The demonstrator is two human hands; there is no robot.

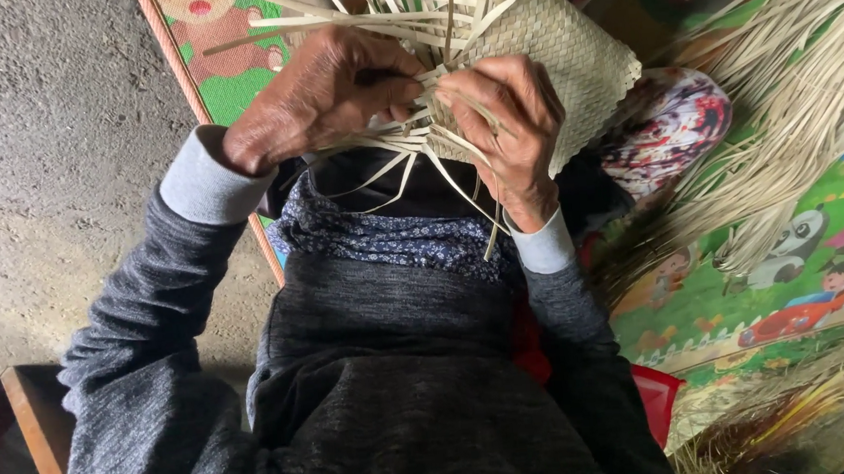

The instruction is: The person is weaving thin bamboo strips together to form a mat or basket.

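Both hands on pale flat-woven straw mat piece (548, 47): left hand (316, 100) pinches loose pale straw strips (405, 143) w/ fingers together; right hand (514, 124) clamps mat edge.

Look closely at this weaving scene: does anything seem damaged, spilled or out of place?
Nothing stands out. The left hand and right hand grip loose strips at the edge of the woven piece, whose weave looks even. More strips lie heaped on the play mat.

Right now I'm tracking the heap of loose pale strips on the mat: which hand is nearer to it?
Right. The right hand grips the woven piece on the side toward the heap of loose strips; the left hand is farther off, across the weave.
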